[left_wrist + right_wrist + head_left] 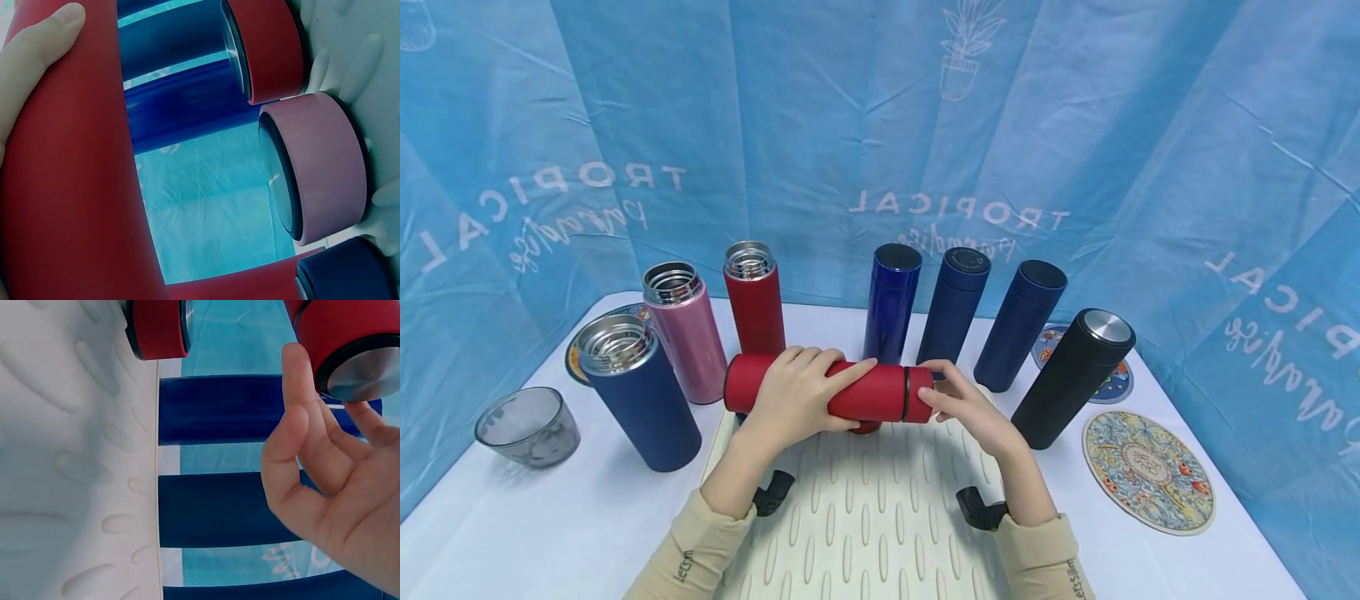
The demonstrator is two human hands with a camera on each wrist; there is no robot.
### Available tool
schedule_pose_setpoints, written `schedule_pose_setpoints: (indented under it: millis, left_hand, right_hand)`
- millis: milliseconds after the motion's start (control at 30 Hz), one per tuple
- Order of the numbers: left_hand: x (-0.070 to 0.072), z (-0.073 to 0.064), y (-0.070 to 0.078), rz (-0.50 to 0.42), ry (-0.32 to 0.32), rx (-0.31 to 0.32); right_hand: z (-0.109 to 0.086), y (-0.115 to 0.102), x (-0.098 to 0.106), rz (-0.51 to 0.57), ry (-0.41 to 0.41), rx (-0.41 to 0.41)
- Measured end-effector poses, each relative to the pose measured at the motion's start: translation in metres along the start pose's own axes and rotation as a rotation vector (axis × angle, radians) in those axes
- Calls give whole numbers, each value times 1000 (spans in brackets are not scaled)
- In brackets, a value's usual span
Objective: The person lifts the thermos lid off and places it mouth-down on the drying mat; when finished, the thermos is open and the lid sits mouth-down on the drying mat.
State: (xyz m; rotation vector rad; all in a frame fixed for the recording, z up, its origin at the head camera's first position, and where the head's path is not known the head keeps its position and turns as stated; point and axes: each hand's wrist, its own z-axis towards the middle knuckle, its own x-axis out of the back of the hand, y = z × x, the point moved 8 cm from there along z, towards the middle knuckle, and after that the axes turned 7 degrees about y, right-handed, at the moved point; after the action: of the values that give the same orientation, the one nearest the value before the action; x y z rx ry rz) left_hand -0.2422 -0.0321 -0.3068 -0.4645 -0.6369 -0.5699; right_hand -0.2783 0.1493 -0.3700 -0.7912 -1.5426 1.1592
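A red thermos lies sideways above the cream tray, its base to the left. My left hand grips its body from above, and the thumb lies along the red surface in the left wrist view. At the other end, my right hand holds the red lid with its fingertips, the palm apart from it. In the right wrist view the fingers meet the lid's edge beside its metal end. Below the thermos sit a red cap, a pink cap and a navy cap.
Lidless navy, pink and red thermoses stand left. Several blue ones and a black one stand behind and right. A glass bowl and round coaster flank the textured tray.
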Motion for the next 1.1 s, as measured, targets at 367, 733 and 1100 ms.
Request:
schedule_pose_setpoints:
  millis: [367,733,1100]
  left_hand:
    - [0,0,0,-19,-11,13]
    - [1,-1,-4,-44,-2,38]
    - [1,0,-3,-24,-12,22]
  right_hand:
    - [-5,-9,-2,72,-70,112]
    - [-3,-14,-4,-24,-24,174]
    - [1,0,6,-73,57,7]
